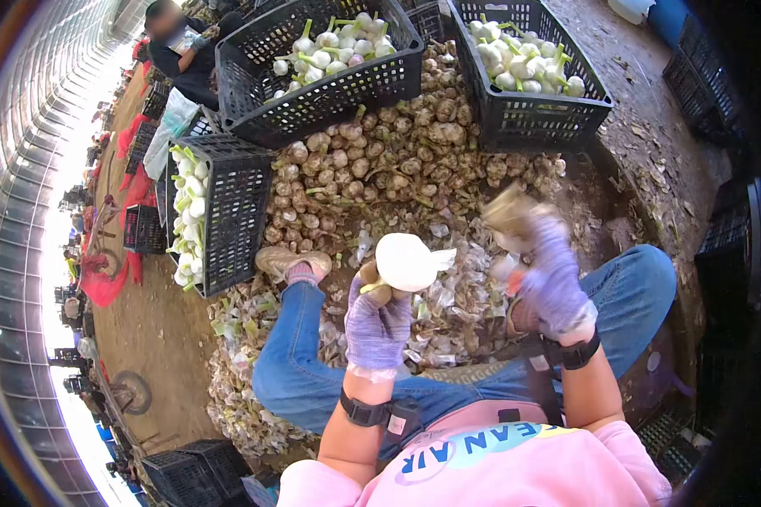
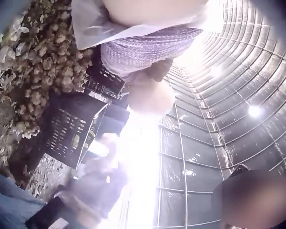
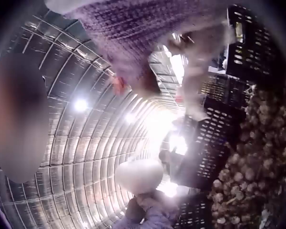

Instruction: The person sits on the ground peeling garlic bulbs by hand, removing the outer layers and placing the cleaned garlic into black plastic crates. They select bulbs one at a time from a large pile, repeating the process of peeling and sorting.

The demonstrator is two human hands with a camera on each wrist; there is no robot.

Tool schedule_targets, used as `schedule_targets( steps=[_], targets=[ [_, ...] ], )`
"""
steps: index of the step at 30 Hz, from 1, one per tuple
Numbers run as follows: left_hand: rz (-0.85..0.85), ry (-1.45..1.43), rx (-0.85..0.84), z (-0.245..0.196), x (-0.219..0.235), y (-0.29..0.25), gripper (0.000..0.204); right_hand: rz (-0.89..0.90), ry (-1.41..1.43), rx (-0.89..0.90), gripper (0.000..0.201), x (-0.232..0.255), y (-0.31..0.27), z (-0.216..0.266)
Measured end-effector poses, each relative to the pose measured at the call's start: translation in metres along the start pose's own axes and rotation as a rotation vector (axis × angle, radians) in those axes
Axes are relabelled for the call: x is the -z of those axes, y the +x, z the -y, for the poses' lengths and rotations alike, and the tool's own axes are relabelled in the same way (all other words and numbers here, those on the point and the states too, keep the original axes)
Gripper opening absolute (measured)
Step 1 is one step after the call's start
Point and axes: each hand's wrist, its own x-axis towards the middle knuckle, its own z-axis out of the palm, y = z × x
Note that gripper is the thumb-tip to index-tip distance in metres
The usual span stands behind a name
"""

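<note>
In the head view my gloved left hand (image 1: 379, 325) grips a white, cleaned garlic bulb (image 1: 404, 262) with its short stem pointing right. The same bulb (image 2: 151, 98) shows below the purple glove in the left wrist view, and again as a pale round shape in the right wrist view. My right hand (image 1: 550, 270), in a matching purple glove with brownish fingertips, is blurred by motion to the right of the bulb. Its thumb and fingers stand apart, and a pale scrap (image 3: 195, 95) hangs by the fingers in the right wrist view. A small orange spot (image 1: 515, 280) shows near the thumb.
Unpeeled garlic (image 1: 380, 152) is heaped ahead, with loose skins (image 1: 448, 313) between my legs. Black crates of white bulbs stand at left (image 1: 228, 211), back (image 1: 330, 114) and back right (image 1: 541, 118). Another person (image 1: 182, 51) sits at the far left.
</note>
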Motion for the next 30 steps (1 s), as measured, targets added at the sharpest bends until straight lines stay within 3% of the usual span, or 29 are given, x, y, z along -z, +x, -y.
schedule_targets(
  steps=[1,3,6,7,9,10,11,13,14,15,17,19,21,22,23,25,26,27,28,29,30],
  targets=[
    [-0.013,0.025,0.011,0.002,0.003,0.001,0.031,0.001,0.003,-0.009,0.063,-0.005,-0.002,-0.001],
    [-0.024,0.051,0.030,0.007,0.005,0.006,0.030,0.249,0.130,0.072,0.064,-0.022,-0.009,0.006],
    [-0.127,0.203,0.096,0.013,0.005,0.009,0.029,0.143,0.834,-0.340,0.040,-0.050,-0.020,0.013],
    [-0.129,0.209,0.101,0.013,0.010,0.012,0.029,0.138,0.838,-0.345,0.040,-0.051,-0.019,0.005],
    [-0.126,0.355,0.218,0.013,0.019,0.020,0.034,0.228,1.010,-0.531,0.032,-0.053,-0.015,-0.011],
    [-0.171,0.376,0.204,0.015,0.017,0.024,0.034,0.225,1.251,-0.517,0.023,-0.039,-0.012,-0.004],
    [-0.173,0.379,0.206,0.017,0.015,0.033,0.034,0.223,1.254,-0.520,0.023,-0.038,-0.008,-0.009],
    [-0.193,0.354,0.072,0.019,0.002,0.063,0.034,0.051,1.290,-0.614,0.019,-0.036,-0.004,-0.021],
    [-0.107,0.354,0.040,0.017,-0.011,0.078,0.038,0.011,1.106,-0.673,0.018,-0.039,0.002,-0.025],
    [-0.027,0.380,0.029,0.014,-0.036,0.091,0.044,0.012,1.104,-0.686,0.018,-0.045,0.002,-0.037],
    [0.321,0.217,0.001,0.008,-0.096,0.111,0.059,0.147,0.867,-0.716,0.018,-0.067,-0.007,-0.069],
    [0.387,0.302,-0.117,0.003,-0.114,0.142,0.049,0.197,0.748,-0.750,0.018,-0.080,-0.012,-0.091],
    [0.187,0.547,-0.174,0.002,-0.085,0.190,0.045,0.156,0.721,-0.816,0.022,-0.095,-0.017,-0.114],
    [0.058,0.689,-0.158,0.005,-0.055,0.218,0.045,0.169,0.841,-0.918,0.039,-0.099,-0.020,-0.130],
    [-0.074,0.829,-0.138,0.012,-0.019,0.244,0.046,0.172,0.841,-0.937,0.039,-0.107,-0.025,-0.144],
    [-0.250,1.095,-0.083,0.030,0.043,0.278,0.053,0.047,0.409,-0.813,0.056,-0.131,-0.037,-0.177],
    [-0.267,1.176,-0.002,0.040,0.067,0.289,0.057,0.156,0.240,-0.867,0.072,-0.147,-0.048,-0.208],
    [-0.282,1.254,0.082,0.049,0.092,0.298,0.062,0.163,0.231,-0.881,0.072,-0.143,-0.038,-0.206],
    [-0.183,1.431,0.041,0.058,0.128,0.314,0.067,0.212,0.062,-0.920,0.079,-0.135,-0.017,-0.198],
    [-0.189,1.697,-0.002,0.067,0.161,0.332,0.072,0.262,-0.106,-0.955,0.086,-0.132,0.000,-0.199],
    [-0.244,1.783,0.028,0.077,0.156,0.337,0.074,0.307,-0.261,-0.954,0.096,-0.139,0.006,-0.215]
  ],
)
